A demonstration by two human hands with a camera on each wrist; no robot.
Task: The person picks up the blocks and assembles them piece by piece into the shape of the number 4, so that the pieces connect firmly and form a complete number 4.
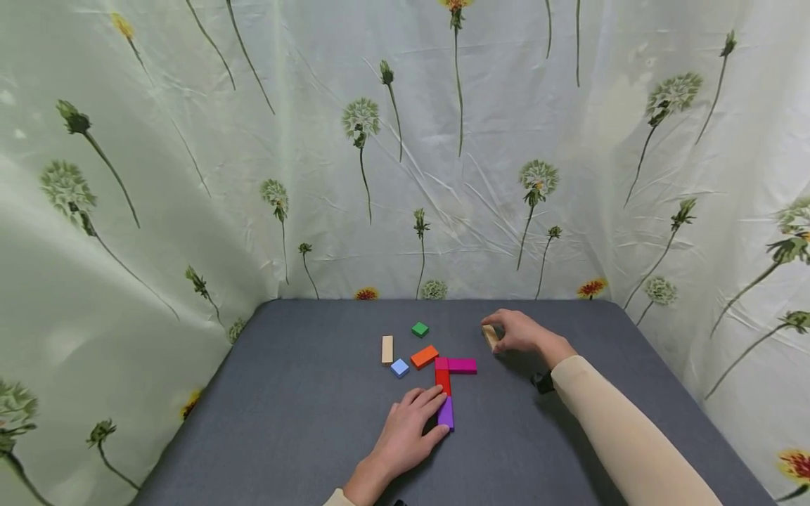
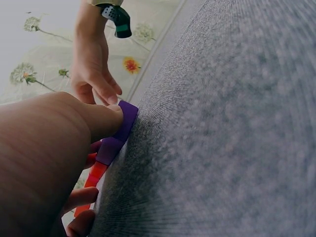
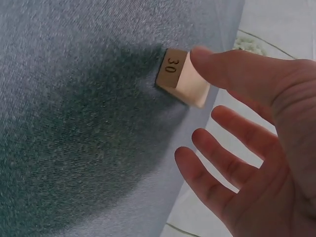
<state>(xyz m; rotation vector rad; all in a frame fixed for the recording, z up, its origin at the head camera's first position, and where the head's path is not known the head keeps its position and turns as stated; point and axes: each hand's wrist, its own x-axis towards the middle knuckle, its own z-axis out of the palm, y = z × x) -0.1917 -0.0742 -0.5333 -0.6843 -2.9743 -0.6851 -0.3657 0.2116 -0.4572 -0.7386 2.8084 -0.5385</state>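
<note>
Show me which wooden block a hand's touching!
The right hand touches the wooden block marked 30; the other wooden block lies untouched near the blue block.

Right sleeve (image 1: 633,429): long, plain cream, smooth-surfaced, narrowing towards a simple cuff at the wrist. Left sleeve (image 1: 339,498): matching cream, only a short end visible at the near edge of the head view. Right wrist camera (image 1: 542,383): compact, black, mounted by the cuff; in the left wrist view, rounded dark housing, pale-dotted patch, dark green section. Left wrist camera (image 1: 400,502): small black portion only. Left hand (image 1: 408,432), right hand (image 1: 519,330): bare.
</note>
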